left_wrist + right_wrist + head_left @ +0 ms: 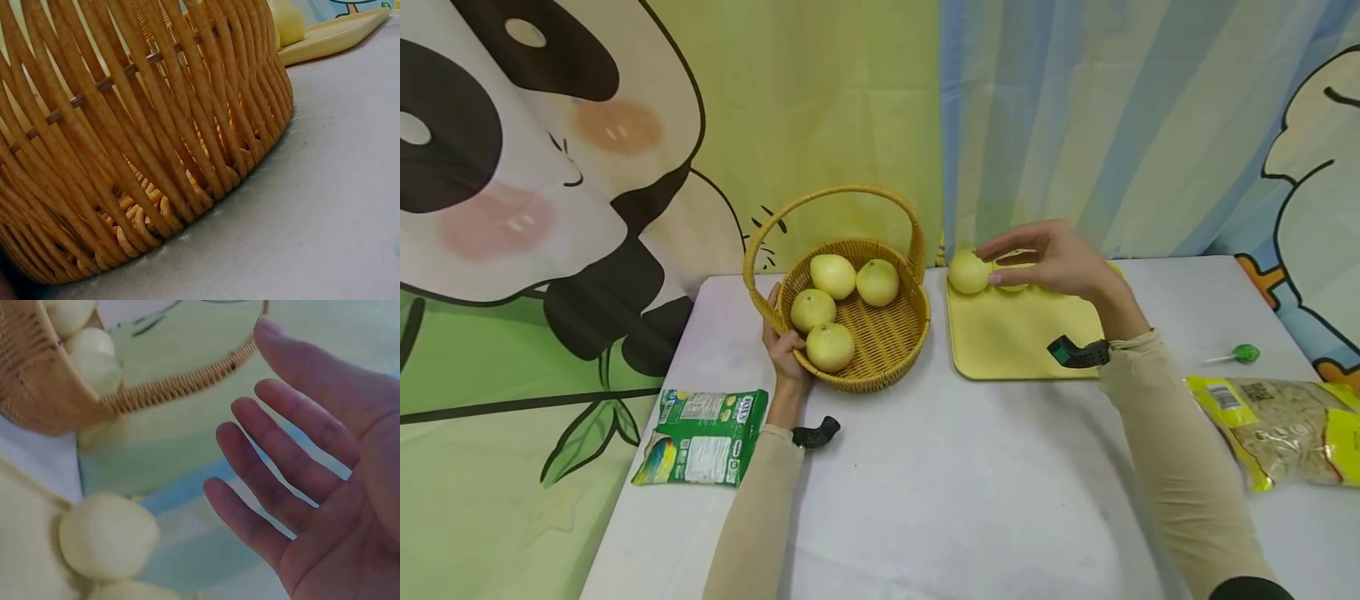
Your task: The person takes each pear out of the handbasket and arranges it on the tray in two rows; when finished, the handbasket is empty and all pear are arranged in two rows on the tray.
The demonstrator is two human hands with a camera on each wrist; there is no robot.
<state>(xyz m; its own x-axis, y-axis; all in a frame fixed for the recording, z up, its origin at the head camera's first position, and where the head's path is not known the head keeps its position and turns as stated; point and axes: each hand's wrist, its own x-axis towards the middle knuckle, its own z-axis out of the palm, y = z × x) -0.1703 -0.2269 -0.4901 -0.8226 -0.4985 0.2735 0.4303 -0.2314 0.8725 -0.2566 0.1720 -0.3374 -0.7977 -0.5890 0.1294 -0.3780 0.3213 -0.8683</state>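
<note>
Ok so closest up, left of the wicker basket (886, 337), there's a crinkly green packet (711, 437), and well off to the basket's right a glossy clear-and-yellow plastic bag (1285, 429), with a little green lollipop (1246, 353) just behind it. Left hand (786, 351) has its fingers curled round the basket's left side. Basket's a golden, ribby weave with a tall arched handle, and four smooth, roundish pale-green fruits (830, 347) sit inside. Right of it is a flat yellow tray (1000, 337), at least two more fruits (966, 273) along its back edge; the right hand (1056, 262) hovers there, fingers spread. The desk (925, 500) wears a white, faintly wrinkled cover, and behind the basket hangs a printed backdrop (850, 108), cartoon panda (587, 183) on its left, soft blue stripes on its right.
</note>
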